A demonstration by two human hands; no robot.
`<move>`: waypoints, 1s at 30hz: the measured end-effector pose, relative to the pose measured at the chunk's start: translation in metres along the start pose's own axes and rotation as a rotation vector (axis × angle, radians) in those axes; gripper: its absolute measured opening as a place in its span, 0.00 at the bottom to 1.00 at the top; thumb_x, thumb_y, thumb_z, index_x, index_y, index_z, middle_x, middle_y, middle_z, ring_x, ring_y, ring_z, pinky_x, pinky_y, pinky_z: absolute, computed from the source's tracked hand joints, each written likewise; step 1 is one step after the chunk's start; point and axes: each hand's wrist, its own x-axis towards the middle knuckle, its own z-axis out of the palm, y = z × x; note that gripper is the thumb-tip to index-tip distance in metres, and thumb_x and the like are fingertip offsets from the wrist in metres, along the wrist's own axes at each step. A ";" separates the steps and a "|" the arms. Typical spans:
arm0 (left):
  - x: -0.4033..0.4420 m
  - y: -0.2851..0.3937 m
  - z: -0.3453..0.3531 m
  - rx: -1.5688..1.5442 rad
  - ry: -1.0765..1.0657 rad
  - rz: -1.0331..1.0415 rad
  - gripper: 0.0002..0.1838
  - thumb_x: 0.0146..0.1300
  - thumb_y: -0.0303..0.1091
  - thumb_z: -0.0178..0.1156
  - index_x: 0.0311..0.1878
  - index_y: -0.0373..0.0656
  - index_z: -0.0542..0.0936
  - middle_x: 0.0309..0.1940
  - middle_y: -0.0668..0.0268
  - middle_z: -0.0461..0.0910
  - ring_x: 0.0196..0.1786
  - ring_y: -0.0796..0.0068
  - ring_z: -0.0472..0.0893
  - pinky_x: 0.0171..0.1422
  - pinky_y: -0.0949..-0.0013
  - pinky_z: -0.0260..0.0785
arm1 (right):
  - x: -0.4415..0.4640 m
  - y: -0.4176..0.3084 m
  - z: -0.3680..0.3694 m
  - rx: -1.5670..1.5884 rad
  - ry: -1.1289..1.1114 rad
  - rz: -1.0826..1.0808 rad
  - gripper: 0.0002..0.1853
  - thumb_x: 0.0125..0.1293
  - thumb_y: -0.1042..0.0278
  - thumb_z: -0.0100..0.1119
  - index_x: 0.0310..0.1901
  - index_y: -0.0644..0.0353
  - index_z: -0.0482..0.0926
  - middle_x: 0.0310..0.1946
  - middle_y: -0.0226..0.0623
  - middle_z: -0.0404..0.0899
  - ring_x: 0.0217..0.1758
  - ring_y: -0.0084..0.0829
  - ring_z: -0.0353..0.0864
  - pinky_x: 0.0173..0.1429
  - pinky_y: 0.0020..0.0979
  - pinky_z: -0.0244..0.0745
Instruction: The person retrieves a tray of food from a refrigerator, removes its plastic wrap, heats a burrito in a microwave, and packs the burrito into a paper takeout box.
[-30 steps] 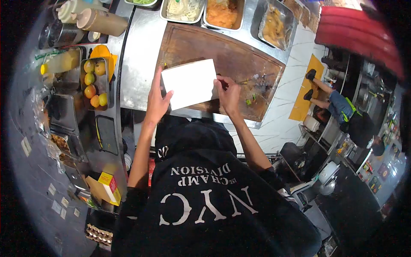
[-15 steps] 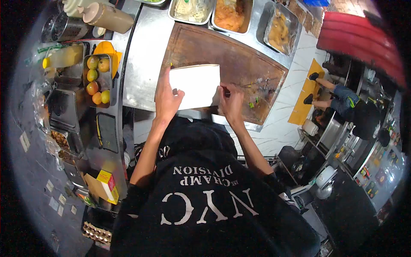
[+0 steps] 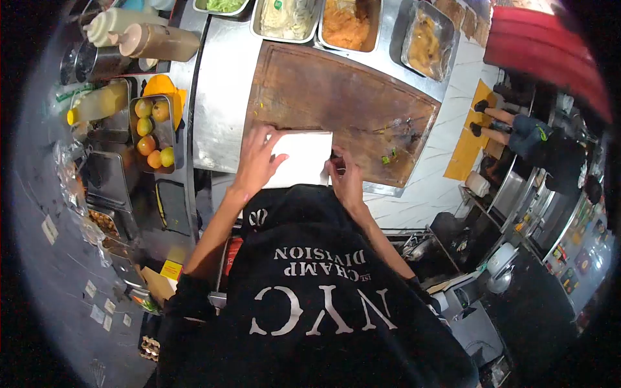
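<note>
A white box-like piece (image 3: 299,158) is between my two hands, close to my body at the near edge of the wooden cutting board (image 3: 336,97). My left hand (image 3: 259,161) grips its left side, with the thumb on the white face and the fingers over the far left corner. At its right side, my right hand (image 3: 346,178) has fingers curled in a pinch at the edge. Small green and yellow scraps (image 3: 389,156) lie on the board's right part. The underside of the white piece is hidden.
Trays of shredded white food (image 3: 284,18) and orange food (image 3: 347,24) line the board's far side, beside a wrapped tray (image 3: 427,45). Squeeze bottles (image 3: 158,42) and a fruit tray (image 3: 155,132) stand left. Another person (image 3: 537,142) is at the right.
The white piece and both hands have come nearer to my body. My left fingers have moved from its left side onto its far left corner.
</note>
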 end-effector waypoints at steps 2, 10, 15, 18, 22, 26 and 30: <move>-0.010 -0.007 0.007 0.022 -0.006 0.019 0.25 0.55 0.37 0.67 0.56 0.41 0.74 0.53 0.55 0.71 0.57 0.53 0.69 0.61 0.55 0.60 | -0.003 -0.004 -0.002 0.078 -0.039 0.019 0.19 0.61 0.74 0.64 0.54 0.61 0.75 0.29 0.42 0.83 0.28 0.33 0.84 0.36 0.32 0.80; -0.009 -0.011 0.007 0.000 -0.060 -0.001 0.25 0.56 0.41 0.65 0.56 0.43 0.75 0.52 0.60 0.72 0.54 0.56 0.69 0.59 0.55 0.59 | 0.043 -0.044 0.002 -0.274 -0.145 -0.421 0.20 0.57 0.63 0.65 0.51 0.59 0.80 0.49 0.39 0.77 0.56 0.44 0.71 0.60 0.39 0.68; -0.007 -0.010 0.005 -0.007 -0.081 -0.021 0.24 0.57 0.40 0.65 0.56 0.44 0.75 0.53 0.60 0.72 0.55 0.56 0.69 0.59 0.55 0.59 | 0.062 -0.047 0.007 -0.274 -0.326 -0.352 0.15 0.56 0.60 0.66 0.44 0.57 0.84 0.46 0.37 0.80 0.52 0.42 0.74 0.59 0.39 0.69; -0.005 -0.009 0.005 -0.003 -0.070 -0.007 0.23 0.57 0.40 0.64 0.56 0.44 0.75 0.53 0.60 0.72 0.55 0.56 0.69 0.58 0.56 0.60 | 0.066 -0.046 0.004 -0.273 -0.367 -0.356 0.15 0.59 0.59 0.63 0.45 0.56 0.84 0.45 0.37 0.80 0.54 0.42 0.74 0.60 0.39 0.68; -0.006 -0.007 0.007 -0.018 -0.029 -0.014 0.22 0.58 0.40 0.64 0.55 0.43 0.76 0.52 0.57 0.72 0.55 0.53 0.69 0.59 0.54 0.60 | 0.062 -0.041 0.007 -0.250 -0.317 -0.356 0.15 0.60 0.57 0.63 0.46 0.54 0.84 0.46 0.36 0.81 0.53 0.42 0.74 0.60 0.40 0.67; -0.004 -0.004 0.014 -0.123 0.039 -0.073 0.17 0.60 0.39 0.63 0.50 0.43 0.79 0.48 0.55 0.73 0.52 0.51 0.70 0.58 0.54 0.61 | 0.055 -0.037 0.011 -0.204 -0.199 -0.388 0.15 0.58 0.59 0.66 0.44 0.55 0.85 0.46 0.37 0.81 0.50 0.42 0.75 0.57 0.39 0.70; 0.006 0.003 0.023 -0.053 0.144 -0.152 0.07 0.59 0.34 0.62 0.40 0.45 0.82 0.39 0.65 0.76 0.45 0.59 0.72 0.50 0.57 0.61 | 0.054 -0.037 0.010 -0.162 -0.228 -0.352 0.14 0.58 0.60 0.65 0.45 0.54 0.84 0.46 0.37 0.81 0.51 0.42 0.74 0.58 0.38 0.70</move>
